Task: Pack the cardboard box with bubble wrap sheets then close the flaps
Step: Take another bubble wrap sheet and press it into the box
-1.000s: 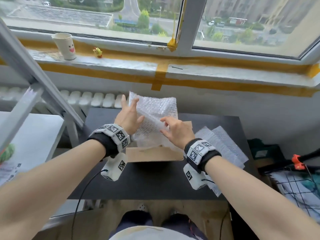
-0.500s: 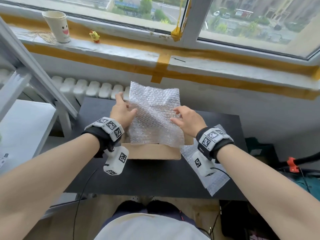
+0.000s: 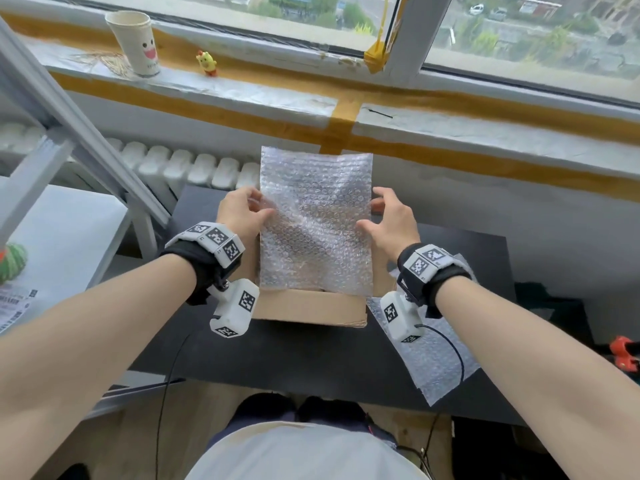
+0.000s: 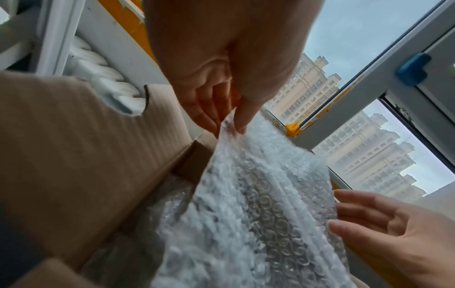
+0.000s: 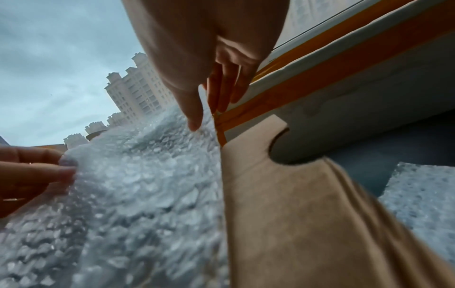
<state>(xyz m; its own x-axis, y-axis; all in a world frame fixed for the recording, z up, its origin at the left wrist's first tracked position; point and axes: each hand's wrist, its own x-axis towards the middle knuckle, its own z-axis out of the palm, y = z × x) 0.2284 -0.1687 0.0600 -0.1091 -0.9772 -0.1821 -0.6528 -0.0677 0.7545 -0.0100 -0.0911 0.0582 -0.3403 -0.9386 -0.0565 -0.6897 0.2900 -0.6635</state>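
Your left hand (image 3: 242, 216) and right hand (image 3: 391, 223) pinch the bubble wrap sheet (image 3: 315, 220) by its sides (right fingers (image 5: 222, 91) looser), upright over the open cardboard box (image 3: 308, 308) on the counter (image 3: 294, 351). Lower it evenly, bottom inside the walls.

Clear, glossy, pebbled plastic bubble wrap sheet (image 3: 315, 220). Matt brown corrugated cardboard box (image 3: 308, 308), finely ribbed. Matt black smooth tabletop (image 3: 294, 355); at 11 o'clock, a matt paper cup (image 3: 133, 43).

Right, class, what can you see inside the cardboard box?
The lower end of the bubble wrap sheet, held by left hand and right hand, dips into the cardboard box. Inside lies more bubble wrap. The box floor is covered.
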